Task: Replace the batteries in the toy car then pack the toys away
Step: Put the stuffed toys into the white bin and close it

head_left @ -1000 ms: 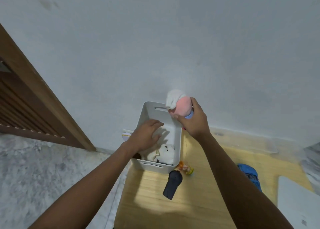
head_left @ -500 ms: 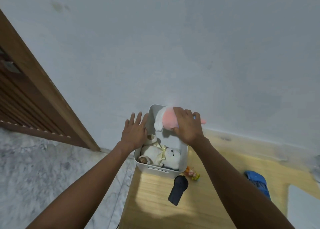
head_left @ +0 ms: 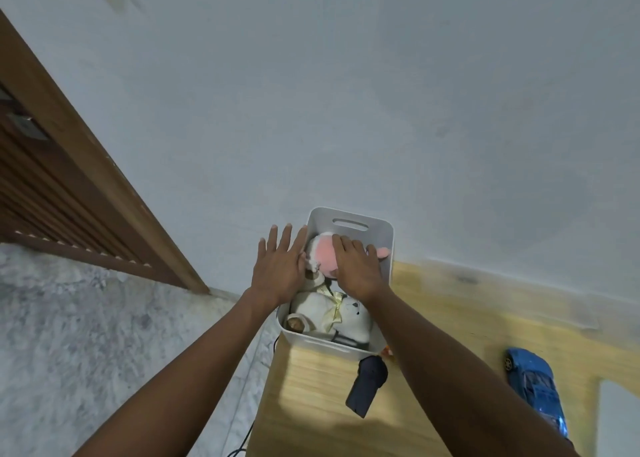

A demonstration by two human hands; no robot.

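A white plastic bin stands at the far left corner of the wooden table, against the wall. Inside lie a cream teddy bear with a gold ribbon and, farther back, a pink and white plush toy. My right hand rests palm down on the pink plush, pressing it into the bin. My left hand is flat with fingers spread at the bin's left rim, touching the plush's side. A blue toy car lies on the table at the right.
A dark remote-like object lies in front of the bin, with a small orange toy mostly hidden behind my right forearm. A white sheet sits at the table's right edge. Grey carpet and a wooden slatted door are at the left.
My right hand has lowered the pink plush from above the bin's rim down into the bin. My left hand came out of the bin to its left rim.
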